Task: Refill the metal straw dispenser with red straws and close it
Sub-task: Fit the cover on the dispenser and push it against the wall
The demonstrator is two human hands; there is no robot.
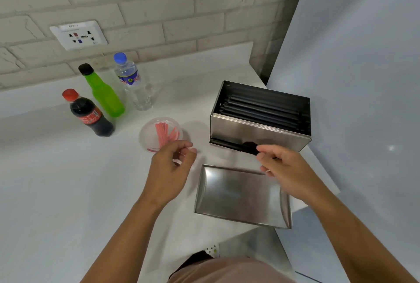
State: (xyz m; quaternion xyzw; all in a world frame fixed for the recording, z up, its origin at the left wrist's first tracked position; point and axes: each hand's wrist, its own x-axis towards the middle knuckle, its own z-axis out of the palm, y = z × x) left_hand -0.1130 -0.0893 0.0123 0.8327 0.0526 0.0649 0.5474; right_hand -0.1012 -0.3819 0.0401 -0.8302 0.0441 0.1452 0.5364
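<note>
Nearest lies the steel lid (243, 196) on the table (68, 169), both hands above it: left hand (172, 166) loosely curled, empty, near the red straws (167, 133); right hand (284, 169) pinching something unclear before the open dispenser (259, 132). Three bottles (102, 98) stand left.

Bare forearms, no sleeves; a pinkish-beige top (229, 270) below.
</note>
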